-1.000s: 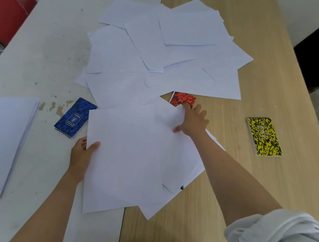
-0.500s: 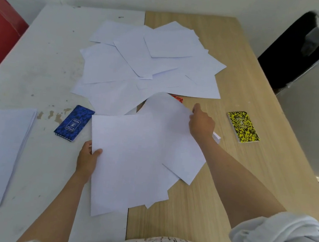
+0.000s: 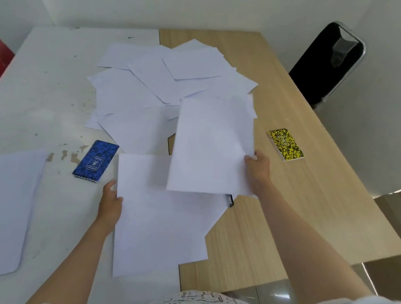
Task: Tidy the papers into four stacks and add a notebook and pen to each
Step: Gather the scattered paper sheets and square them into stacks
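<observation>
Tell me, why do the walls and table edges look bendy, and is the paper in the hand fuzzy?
Head view: the wide lens bends the wooden table edges and the wall corners; the sheet held by the right hand looks soft and smeared, likely from motion; the blue notebook and yellow notebook stay fairly sharp; light is even, with only soft shadows.

Notebooks: two, blue notebook (image 3: 96,161), yellow notebook (image 3: 285,144). Chairs: two.

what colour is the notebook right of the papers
Yellow with black speckles, seen in the head view, lying on the wooden table.
</observation>
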